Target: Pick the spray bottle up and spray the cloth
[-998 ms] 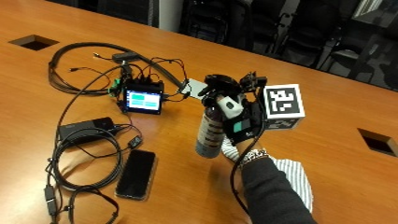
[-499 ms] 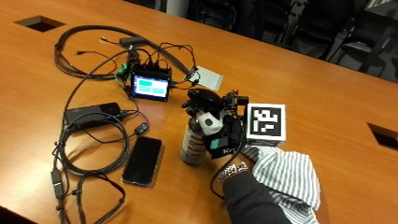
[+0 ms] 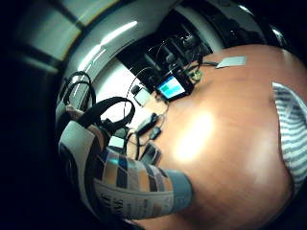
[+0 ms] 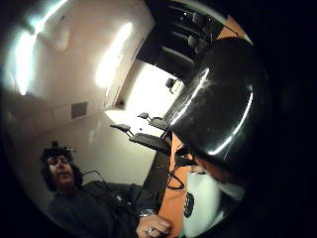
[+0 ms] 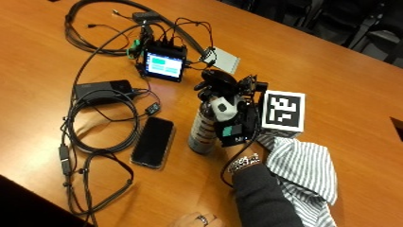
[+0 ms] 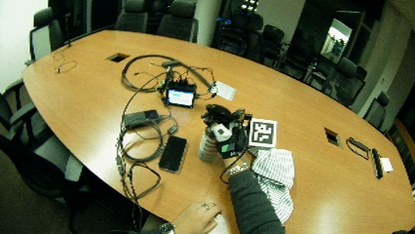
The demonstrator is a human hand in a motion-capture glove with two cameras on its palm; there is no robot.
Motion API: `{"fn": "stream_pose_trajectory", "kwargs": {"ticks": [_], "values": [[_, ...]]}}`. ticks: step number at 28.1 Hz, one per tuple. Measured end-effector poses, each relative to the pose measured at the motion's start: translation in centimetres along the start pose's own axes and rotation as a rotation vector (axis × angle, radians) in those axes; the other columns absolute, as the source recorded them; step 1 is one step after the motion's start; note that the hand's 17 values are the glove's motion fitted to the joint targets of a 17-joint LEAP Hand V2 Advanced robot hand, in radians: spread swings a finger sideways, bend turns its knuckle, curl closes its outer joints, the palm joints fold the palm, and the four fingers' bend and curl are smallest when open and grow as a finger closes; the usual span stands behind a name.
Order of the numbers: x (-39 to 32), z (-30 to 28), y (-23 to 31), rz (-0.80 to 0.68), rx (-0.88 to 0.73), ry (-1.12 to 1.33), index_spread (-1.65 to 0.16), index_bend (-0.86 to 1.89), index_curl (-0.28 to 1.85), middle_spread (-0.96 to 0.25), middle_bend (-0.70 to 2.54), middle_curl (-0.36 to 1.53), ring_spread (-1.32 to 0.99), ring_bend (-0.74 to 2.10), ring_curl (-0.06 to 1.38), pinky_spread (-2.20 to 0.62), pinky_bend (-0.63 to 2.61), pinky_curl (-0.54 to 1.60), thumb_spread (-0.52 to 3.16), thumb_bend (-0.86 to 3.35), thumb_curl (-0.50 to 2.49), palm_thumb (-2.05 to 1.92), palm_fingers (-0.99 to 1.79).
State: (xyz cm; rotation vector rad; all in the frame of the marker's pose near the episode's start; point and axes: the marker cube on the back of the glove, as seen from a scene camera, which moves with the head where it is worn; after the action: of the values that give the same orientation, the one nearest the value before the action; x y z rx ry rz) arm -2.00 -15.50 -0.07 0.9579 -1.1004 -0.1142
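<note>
Table: long oval wooden table (image 5: 353, 80), glossy orange-brown, in a meeting room.
Cloth: striped, crumpled cloth (image 5: 301, 165) lying beside the gloved wrist.
Bottle: cylindrical spray bottle (image 5: 203, 130) with a printed label, upright on the table between phone and cloth, as a second ago.
Phone: flat black phone (image 5: 153, 141).
Grip: right hand (image 5: 230, 111) curled around the bottle's top, as before.
Change: outside camera shifted; things unmoved.

Spray bottle (image 5: 203, 133) upright on table (image 5: 50, 56), between phone (image 5: 153, 142) and cloth (image 5: 302, 168).
</note>
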Motion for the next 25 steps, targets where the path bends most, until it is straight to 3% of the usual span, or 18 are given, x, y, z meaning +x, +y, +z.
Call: {"fn": "stream_pose_trajectory", "kwargs": {"ticks": [18, 25], "values": [[0.9, -0.2, 2.8, 0.02, 0.022, 0.038, -0.32, 0.21, 0.6, -0.26, 0.47, 0.49, -0.2, 0.53, 0.44, -0.27, 0.45, 0.38, 0.38, -0.03, 0.83, 0.9, 1.33], [3.6, 1.4, 8.1, 0.154, -0.057, 0.067, -0.32, 0.2, 0.6, -0.26, 0.44, 0.48, -0.2, 0.53, 0.44, -0.27, 0.47, 0.38, 0.41, -0.03, 0.83, 0.91, 1.31]]}}
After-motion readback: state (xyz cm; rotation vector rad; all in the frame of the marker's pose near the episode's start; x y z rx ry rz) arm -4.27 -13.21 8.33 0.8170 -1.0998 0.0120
